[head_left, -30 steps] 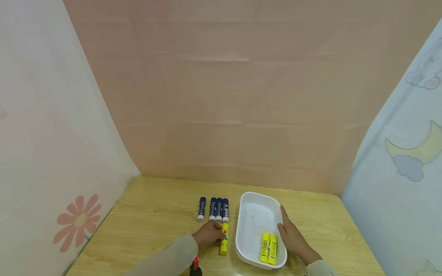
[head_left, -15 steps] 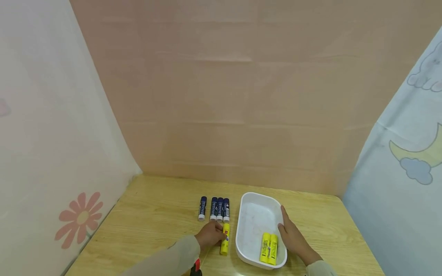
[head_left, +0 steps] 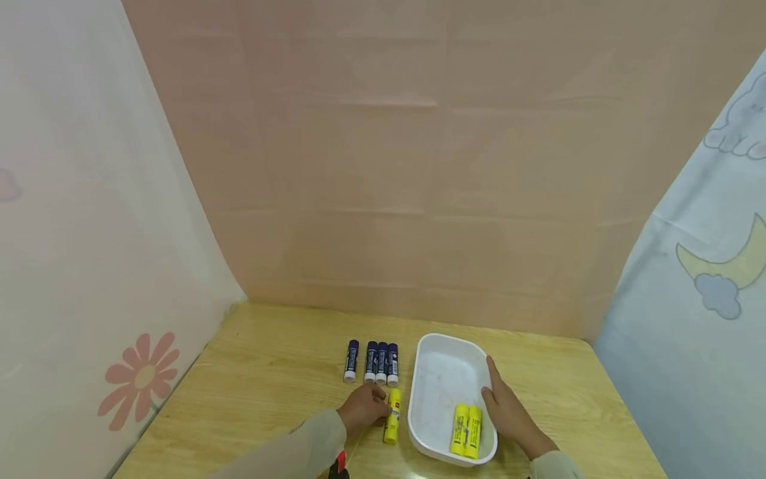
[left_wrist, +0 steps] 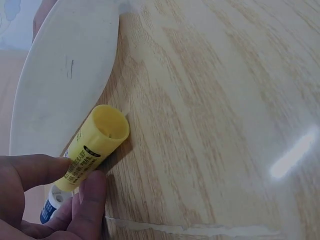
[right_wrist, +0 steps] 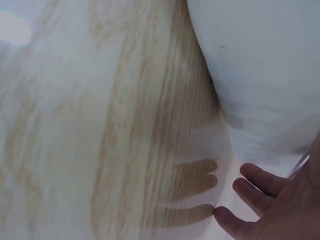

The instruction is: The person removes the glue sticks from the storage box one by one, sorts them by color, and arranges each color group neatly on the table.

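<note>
My left hand point(head_left: 364, 407) pinches a yellow glue stick point(head_left: 392, 417) between thumb and fingers, just left of a white tray point(head_left: 441, 346). In the left wrist view, the glue stick point(left_wrist: 92, 145) shows a hollow end pointing away from the hand. Two more yellow glue sticks point(head_left: 466, 431) lie side by side inside the tray, at its near end. My right hand point(head_left: 505, 407) rests on the tray's right side, with the thumb at the rim. Several of its fingers point(right_wrist: 257, 197) look straight and spread beside the outer wall in the right wrist view.
Three dark blue glue sticks with white ends point(head_left: 382, 363) lie in a row beyond the left hand, and one more blue glue stick point(head_left: 351, 361) lies apart to their left. A brown sheet point(head_left: 383, 199) closes off the back of the wooden table point(head_left: 275, 359).
The yellow glue stick in my left hand has shifted slightly right and tilts a little more. My right hand and the tray stay in place. The head view has turned slightly.
</note>
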A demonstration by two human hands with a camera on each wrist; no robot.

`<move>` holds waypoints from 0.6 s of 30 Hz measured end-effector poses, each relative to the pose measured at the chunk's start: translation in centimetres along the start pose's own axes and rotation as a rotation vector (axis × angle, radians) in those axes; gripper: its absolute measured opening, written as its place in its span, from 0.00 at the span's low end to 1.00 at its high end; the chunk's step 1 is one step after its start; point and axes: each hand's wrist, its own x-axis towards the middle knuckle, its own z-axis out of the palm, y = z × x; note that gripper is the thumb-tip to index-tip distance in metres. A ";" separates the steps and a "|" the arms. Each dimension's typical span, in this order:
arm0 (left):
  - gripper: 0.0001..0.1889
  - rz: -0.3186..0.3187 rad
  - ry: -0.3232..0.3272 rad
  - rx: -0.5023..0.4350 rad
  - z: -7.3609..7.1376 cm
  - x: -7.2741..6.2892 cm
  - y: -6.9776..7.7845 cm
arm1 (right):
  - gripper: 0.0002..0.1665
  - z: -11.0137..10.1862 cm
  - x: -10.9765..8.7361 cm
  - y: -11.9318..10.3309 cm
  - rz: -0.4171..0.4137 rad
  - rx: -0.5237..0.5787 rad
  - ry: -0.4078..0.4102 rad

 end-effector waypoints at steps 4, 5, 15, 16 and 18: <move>0.14 0.007 -0.014 -0.023 -0.1 0.2 -0.2 | 0.39 0.0 0.2 0.0 -0.003 0.007 -0.002; 0.14 0.008 -0.021 -0.034 -0.1 0.3 -0.3 | 0.39 0.1 0.2 0.1 -0.007 0.012 0.000; 0.15 0.070 -0.078 -0.150 -1.5 0.3 -0.3 | 0.40 0.2 0.1 0.3 -0.028 0.006 0.017; 0.16 0.068 -0.077 -0.173 -1.6 0.2 0.0 | 0.40 0.2 0.1 0.2 -0.028 0.007 0.016; 0.17 0.072 -0.085 -0.219 -1.8 0.1 0.7 | 0.40 0.2 0.1 0.2 -0.027 0.005 0.014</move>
